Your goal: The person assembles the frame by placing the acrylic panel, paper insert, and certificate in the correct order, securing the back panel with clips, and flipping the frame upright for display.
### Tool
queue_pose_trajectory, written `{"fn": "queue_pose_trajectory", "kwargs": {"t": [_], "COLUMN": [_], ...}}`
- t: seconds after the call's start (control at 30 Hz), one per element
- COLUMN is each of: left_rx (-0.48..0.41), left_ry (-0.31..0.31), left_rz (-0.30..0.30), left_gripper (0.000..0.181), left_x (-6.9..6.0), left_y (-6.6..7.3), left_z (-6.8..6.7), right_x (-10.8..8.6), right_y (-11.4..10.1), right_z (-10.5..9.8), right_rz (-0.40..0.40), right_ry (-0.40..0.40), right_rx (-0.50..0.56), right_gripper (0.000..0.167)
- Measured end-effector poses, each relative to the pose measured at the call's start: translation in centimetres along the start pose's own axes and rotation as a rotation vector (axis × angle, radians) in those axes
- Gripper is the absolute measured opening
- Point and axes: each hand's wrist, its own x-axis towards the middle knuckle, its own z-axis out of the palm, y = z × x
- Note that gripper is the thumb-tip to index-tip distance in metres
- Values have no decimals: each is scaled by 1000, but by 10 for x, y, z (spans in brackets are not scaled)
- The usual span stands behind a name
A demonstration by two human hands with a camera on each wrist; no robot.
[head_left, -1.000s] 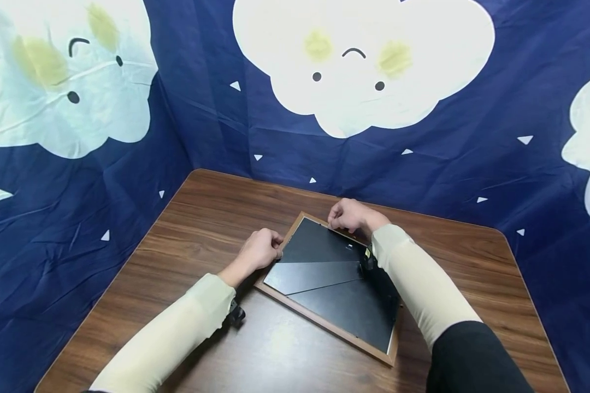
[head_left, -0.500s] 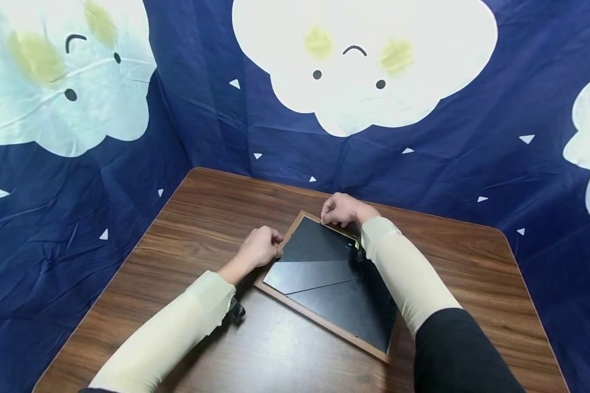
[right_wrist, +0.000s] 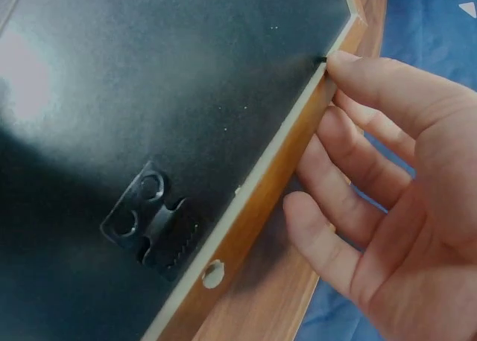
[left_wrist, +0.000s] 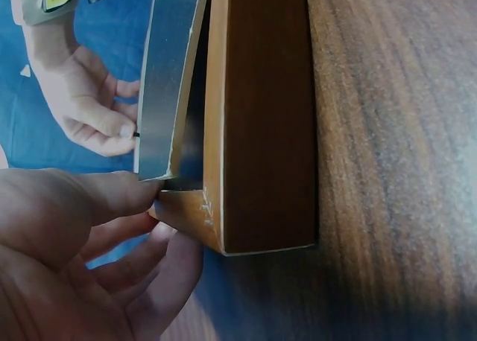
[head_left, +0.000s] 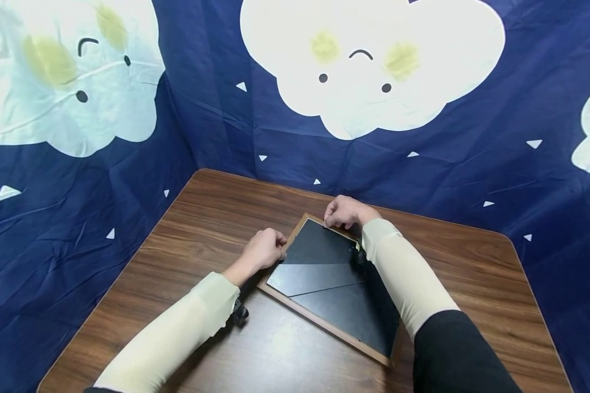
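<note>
A wooden picture frame [head_left: 324, 326] lies face down on the table, its black backing board [head_left: 331, 314] upward. A flat stand leg [head_left: 314, 277] lies against the board. My left hand [head_left: 265, 250] grips the frame's left side, thumb on top and fingers below in the left wrist view. My right hand [head_left: 344, 212] holds the far side near the corner. In the right wrist view its thumb presses a small black tab [right_wrist: 323, 59] at the board's edge, while the other fingers lie along the frame's outer side. A black metal hanger [right_wrist: 153, 222] sits on the board.
The wood-grain table [head_left: 216, 218] extends around the frame. Blue cloth [head_left: 206, 120] with white clouds hangs behind its far and left edges. A dark wrist camera [head_left: 240, 312] sits beneath the left cuff.
My right hand has shifted left along the far side of the picture frame, toward the corner. My left hand keeps its grip in the same place.
</note>
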Motion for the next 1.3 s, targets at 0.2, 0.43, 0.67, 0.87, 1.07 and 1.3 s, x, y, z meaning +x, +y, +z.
{"fn": "queue_pose_trajectory", "kwargs": {"t": [0.2, 0.43, 0.67, 0.87, 1.07, 1.3], "left_rx": [16, 9, 4, 1, -1, -12], "left_ry": [-6, -19, -10, -8, -10, -5], "left_rz": [3, 1, 6, 9, 16, 13], "left_gripper": [27, 28, 27, 28, 25, 24], "left_x": [2, 3, 5, 5, 5, 3], "left_y": [3, 5, 6, 6, 4, -1], "left_z": [0, -5, -10, -10, -7, 0], "right_x": [-1, 0, 1, 0, -4, -13], "right_y": [-1, -9, -18, -17, -5, 7], "right_z": [-1, 1, 1, 0, 6, 23], "right_rz": [63, 82, 102, 139, 146, 38], "right_ry": [-6, 47, 83, 73, 85, 203], "right_rx": [27, -40, -96, -47, 34, -119], "right_gripper": [14, 14, 12, 14, 17, 30]}}
